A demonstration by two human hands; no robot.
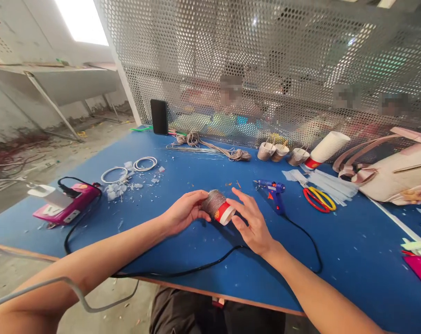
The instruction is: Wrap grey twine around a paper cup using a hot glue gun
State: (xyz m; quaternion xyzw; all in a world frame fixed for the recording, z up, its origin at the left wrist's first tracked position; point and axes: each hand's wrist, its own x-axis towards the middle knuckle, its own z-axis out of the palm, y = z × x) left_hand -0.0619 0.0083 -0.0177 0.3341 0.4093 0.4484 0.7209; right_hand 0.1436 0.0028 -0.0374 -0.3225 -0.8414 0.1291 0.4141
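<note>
A paper cup (217, 207) lies tilted between my hands over the blue table, its lower part wound with grey-brown cord and its red and white band bare toward the rim. My left hand (186, 211) grips the cord-wrapped end between thumb and fingers. At the rim side is my right hand (250, 219), its fingers spread and the fingertips at or close to the cup. Right of the cup rests a blue glue gun (275, 194), with its black cable running across the table. Scissors (320, 199) with red and yellow handles lie farther right.
Cord bundles (210, 146), a phone (159, 117) and several cord-wrapped cups (280, 152) line the back by a perforated metal screen (196, 55). Stacked paper cups (330, 147), glue sticks (332, 185) and a bag (398, 171) sit right. White rings (145, 164) and a pink power strip (69, 206) lie left.
</note>
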